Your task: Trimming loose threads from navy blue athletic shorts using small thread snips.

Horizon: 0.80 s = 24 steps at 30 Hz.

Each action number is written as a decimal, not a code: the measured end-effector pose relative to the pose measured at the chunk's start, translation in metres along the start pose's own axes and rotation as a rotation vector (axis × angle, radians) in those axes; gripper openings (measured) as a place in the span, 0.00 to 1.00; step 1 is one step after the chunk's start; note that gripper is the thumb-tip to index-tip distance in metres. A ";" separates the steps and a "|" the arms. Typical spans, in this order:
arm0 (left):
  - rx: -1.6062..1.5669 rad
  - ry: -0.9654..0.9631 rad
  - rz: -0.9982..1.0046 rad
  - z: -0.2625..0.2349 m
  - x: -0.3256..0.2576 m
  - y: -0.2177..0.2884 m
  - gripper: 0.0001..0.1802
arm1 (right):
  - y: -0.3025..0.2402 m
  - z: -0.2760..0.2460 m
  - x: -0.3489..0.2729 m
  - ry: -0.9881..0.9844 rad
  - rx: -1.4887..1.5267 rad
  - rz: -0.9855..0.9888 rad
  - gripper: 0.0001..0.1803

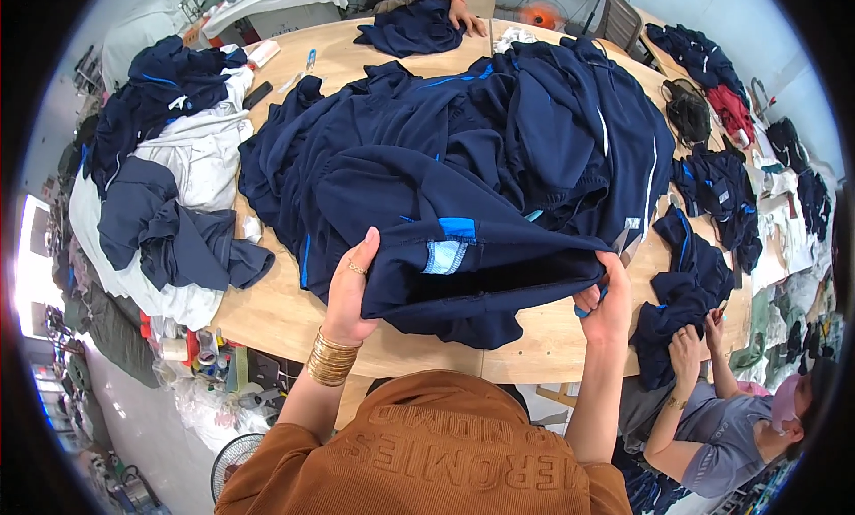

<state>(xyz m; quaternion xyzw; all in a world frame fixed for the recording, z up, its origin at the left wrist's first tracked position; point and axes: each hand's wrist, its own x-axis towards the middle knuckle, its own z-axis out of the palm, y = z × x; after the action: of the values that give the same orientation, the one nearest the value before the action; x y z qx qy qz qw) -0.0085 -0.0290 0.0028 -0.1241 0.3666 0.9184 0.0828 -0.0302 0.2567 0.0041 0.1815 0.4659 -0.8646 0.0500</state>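
Observation:
A navy garment [525, 235] is stretched between my two hands at the near side of the table, its wide opening gaping toward me. Inside its edge show a bright blue strip and a pale patch [445, 257]. My left hand [352, 279], with gold bangles at the wrist, is closed on the left end of the opening. My right hand [610, 297] grips the right end and also holds small scissors [622, 244], whose blades point up and away; a bit of blue handle shows under the fingers. Behind the garment lies a large heap of navy clothes [570, 114].
White and dark clothes [200, 159] pile at the table's left edge. A co-worker's hand [465, 16] rests by a navy garment at the far side. On the right, another person [712, 417] handles a navy garment [681, 310]. A black phone-like object [258, 95] lies far left.

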 end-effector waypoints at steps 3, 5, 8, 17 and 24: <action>-0.049 0.028 -0.006 -0.002 0.001 -0.001 0.17 | -0.001 0.000 -0.001 0.004 0.009 0.016 0.12; -0.042 -0.021 -0.002 -0.001 0.000 0.001 0.18 | -0.001 0.000 -0.001 0.006 -0.008 0.010 0.12; -0.046 0.009 0.008 -0.004 0.000 -0.002 0.17 | 0.001 -0.005 0.000 0.000 0.014 0.000 0.10; -0.001 -0.039 0.035 0.000 -0.004 0.000 0.16 | 0.003 -0.006 -0.003 0.021 0.008 -0.028 0.06; 0.043 -0.043 0.052 -0.001 -0.007 -0.002 0.14 | 0.001 -0.004 -0.006 0.045 0.003 -0.039 0.06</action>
<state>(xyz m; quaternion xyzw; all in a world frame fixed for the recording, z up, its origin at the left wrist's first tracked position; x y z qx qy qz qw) -0.0007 -0.0286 0.0024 -0.0929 0.3873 0.9146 0.0694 -0.0238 0.2584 0.0031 0.1918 0.4690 -0.8619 0.0226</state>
